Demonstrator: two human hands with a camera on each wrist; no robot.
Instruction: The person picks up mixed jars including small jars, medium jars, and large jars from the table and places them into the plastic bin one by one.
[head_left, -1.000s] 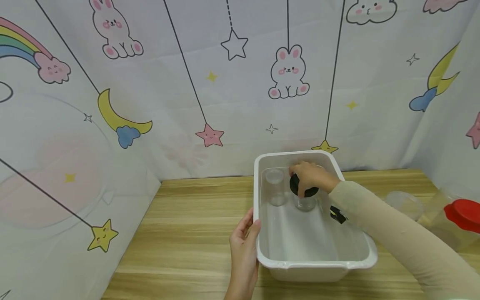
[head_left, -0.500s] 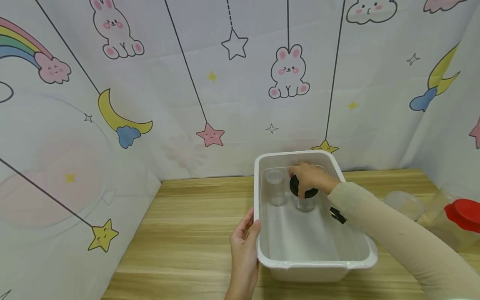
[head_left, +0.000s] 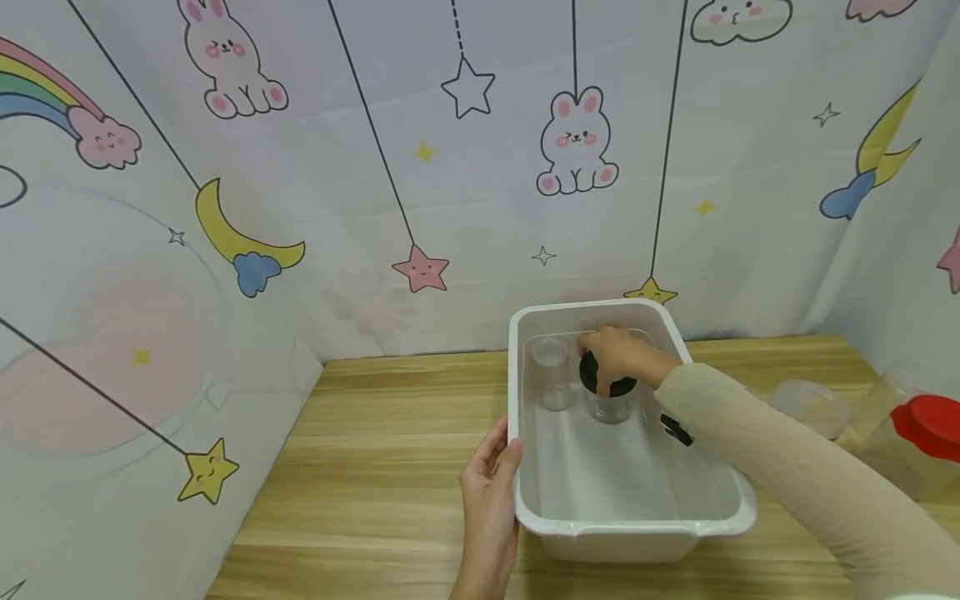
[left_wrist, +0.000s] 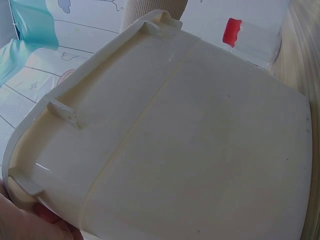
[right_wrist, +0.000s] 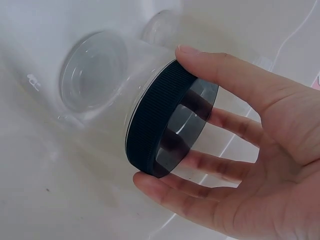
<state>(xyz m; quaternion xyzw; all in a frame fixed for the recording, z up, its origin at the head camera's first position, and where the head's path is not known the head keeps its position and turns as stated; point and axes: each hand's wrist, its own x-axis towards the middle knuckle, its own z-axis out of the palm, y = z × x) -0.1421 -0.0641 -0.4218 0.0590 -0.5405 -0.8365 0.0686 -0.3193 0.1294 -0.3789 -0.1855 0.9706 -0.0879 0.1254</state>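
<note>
My right hand [head_left: 621, 357] reaches into a white plastic basin [head_left: 606, 527] and grips the black ribbed lid [right_wrist: 162, 112] of a clear jar [head_left: 611, 408]. In the right wrist view, the thumb lies on one edge of the lid and the fingers spread round the other. The jar stands upright on the basin floor near the back. To its left is a second clear jar [head_left: 553, 379] with a pale, see-through top. My left hand [head_left: 487, 483] holds the basin's left side by the rim; its fingers [left_wrist: 47, 215] show under the rim in the left wrist view.
A small black clip-like thing [head_left: 677, 430] is at the basin's right wall. On the table's right stand a clear container with a red lid [head_left: 930, 425] and a clear round piece [head_left: 810, 407]. A printed curtain [head_left: 480, 208] hangs behind the wooden table [head_left: 360, 467].
Both hands keep their hold and the jars stay where they were. Only a very slight shift of the head view shows.
</note>
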